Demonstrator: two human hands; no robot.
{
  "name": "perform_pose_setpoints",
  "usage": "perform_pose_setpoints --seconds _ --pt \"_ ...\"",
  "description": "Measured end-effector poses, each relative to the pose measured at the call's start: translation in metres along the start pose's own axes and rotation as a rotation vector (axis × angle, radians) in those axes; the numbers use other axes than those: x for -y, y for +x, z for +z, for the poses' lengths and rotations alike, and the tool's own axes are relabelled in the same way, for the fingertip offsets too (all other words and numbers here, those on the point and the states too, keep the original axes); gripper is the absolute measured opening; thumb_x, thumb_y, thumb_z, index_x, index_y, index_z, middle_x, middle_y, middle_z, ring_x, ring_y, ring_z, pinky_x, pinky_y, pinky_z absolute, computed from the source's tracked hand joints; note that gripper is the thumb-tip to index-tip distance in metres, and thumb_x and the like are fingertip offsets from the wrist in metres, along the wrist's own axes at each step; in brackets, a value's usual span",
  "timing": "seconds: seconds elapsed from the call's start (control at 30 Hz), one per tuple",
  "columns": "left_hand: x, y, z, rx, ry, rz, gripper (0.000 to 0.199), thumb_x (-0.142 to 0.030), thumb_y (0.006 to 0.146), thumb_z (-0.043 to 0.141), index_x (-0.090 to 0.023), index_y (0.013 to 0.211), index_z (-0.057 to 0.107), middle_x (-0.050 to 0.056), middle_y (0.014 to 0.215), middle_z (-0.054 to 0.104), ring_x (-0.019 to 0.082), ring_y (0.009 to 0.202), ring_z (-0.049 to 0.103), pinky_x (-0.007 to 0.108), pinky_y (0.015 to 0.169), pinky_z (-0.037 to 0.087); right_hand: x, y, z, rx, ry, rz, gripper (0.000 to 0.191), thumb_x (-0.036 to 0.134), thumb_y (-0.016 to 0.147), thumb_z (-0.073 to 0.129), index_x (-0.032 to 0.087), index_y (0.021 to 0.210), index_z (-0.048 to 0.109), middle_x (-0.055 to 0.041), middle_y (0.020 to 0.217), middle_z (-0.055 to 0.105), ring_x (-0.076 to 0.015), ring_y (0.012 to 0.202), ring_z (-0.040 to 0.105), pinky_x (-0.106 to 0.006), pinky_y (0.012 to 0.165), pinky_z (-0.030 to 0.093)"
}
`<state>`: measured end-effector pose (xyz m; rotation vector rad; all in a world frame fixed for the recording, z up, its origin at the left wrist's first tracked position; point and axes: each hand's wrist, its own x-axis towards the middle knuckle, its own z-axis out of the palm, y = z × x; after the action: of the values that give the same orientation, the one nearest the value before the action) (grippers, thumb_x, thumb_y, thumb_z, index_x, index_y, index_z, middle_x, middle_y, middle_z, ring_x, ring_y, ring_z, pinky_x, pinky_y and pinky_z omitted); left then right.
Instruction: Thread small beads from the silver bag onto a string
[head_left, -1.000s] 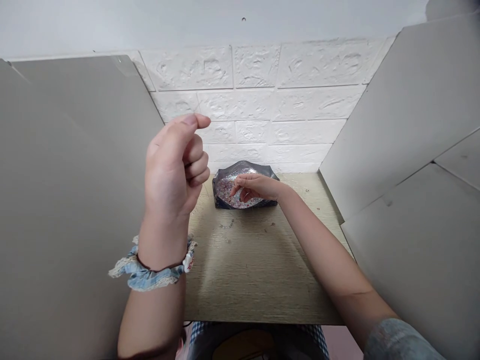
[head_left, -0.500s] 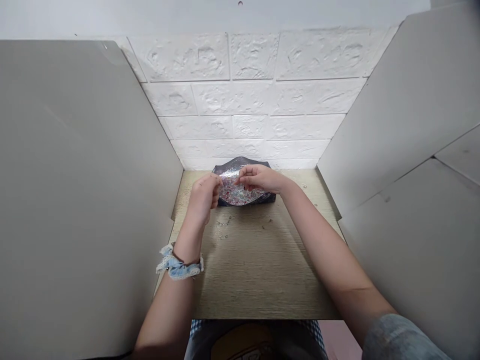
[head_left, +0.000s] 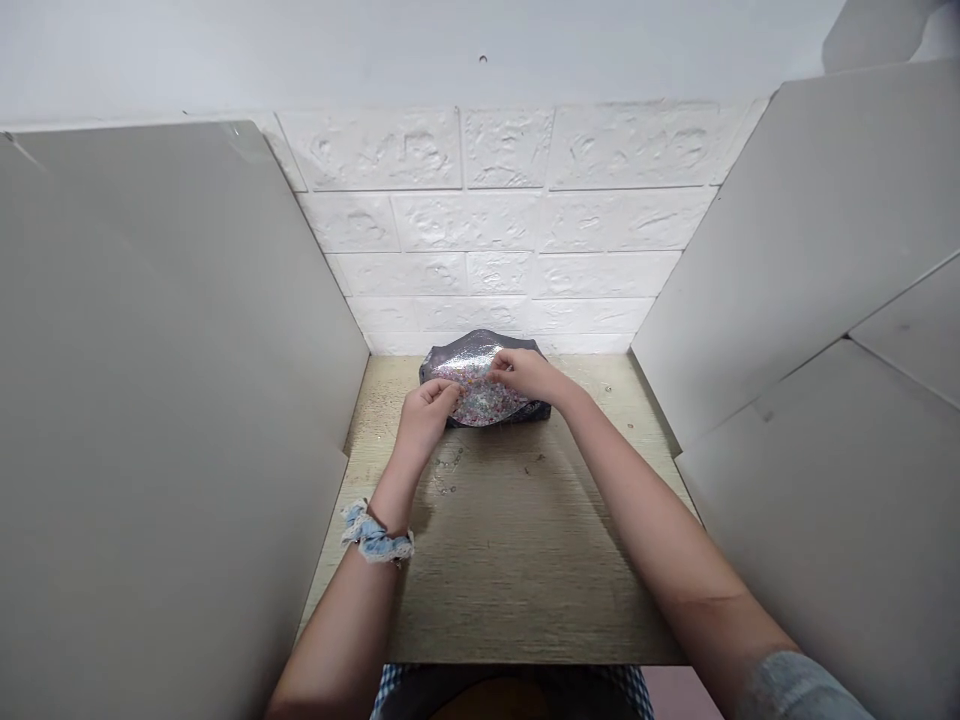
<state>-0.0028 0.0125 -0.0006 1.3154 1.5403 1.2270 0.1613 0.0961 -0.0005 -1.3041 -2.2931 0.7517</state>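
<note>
Left hand (head_left: pixel 426 410) is being brought nearer right hand (head_left: pixel 529 373), over beads (head_left: pixel 486 405) being contained in open bag (head_left: pixel 537 412) on tabletop (head_left: pixel 525 570). Both are being kept pinched; contents cannot be told.

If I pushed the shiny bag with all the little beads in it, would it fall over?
The bag probably won't tip easily, since it sits low and wide. Its thin, wavy rim looks floppy, so it might crumple. The beads look tiny and loose, so some could spill through the open mouth.
</note>
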Motion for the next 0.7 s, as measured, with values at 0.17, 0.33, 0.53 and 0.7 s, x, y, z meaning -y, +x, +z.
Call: perform_pose_setpoints --seconds 0.17,0.33,0.53,0.7 --pt "-0.004 -0.004 -0.003 -0.067 0.058 0.154 0.019 -0.031 0.070 0.049 -0.014 0.067 0.058 -0.002 0.055 0.049 0.009 0.054 0.042 0.021 0.050 0.032 0.001 0.002 0.017 0.057 -0.369 0.018 0.015 0.008 0.071 0.045 0.016 0.076 0.057 -0.0042 0.082 0.060 -0.0151 0.077 0.053 -0.022 0.063 0.037" --pt "-0.009 -0.013 -0.010 -0.062 0.307 0.275 0.024 -0.036 0.074 0.046 -0.016 0.069 0.058 -0.004 0.050 0.042 0.009 0.050 0.038 0.021 0.050 0.029 0.011 0.001 0.029 0.086 -0.518 0.030 0.030 0.004 0.072 0.039 0.016 0.093 0.057 -0.0101 0.097 0.057 -0.0191 0.080 0.055 -0.026 0.062 0.040" --pt "-0.004 -0.007 -0.013 -0.133 0.424 0.280 0.025 -0.036 0.075 0.044 -0.017 0.072 0.060 -0.004 0.049 0.041 0.009 0.049 0.038 0.021 0.051 0.028 0.018 0.002 0.035 0.159 -0.556 -0.030 0.024 0.010 0.076 0.039 0.014 0.083 0.061 -0.0117 0.091 0.060 -0.0212 0.081 0.056 -0.027 0.063 0.041" --pt "-0.001 -0.005 -0.015 -0.174 0.448 0.282 0.025 -0.035 0.075 0.043 -0.017 0.073 0.060 -0.004 0.050 0.042 0.009 0.049 0.038 0.021 0.052 0.029 0.015 0.004 0.039 0.165 -0.542 -0.029 0.027 0.009 0.075 0.038 0.014 0.086 0.062 -0.0117 0.092 0.060 -0.0225 0.085 0.056 -0.029 0.065 0.041"
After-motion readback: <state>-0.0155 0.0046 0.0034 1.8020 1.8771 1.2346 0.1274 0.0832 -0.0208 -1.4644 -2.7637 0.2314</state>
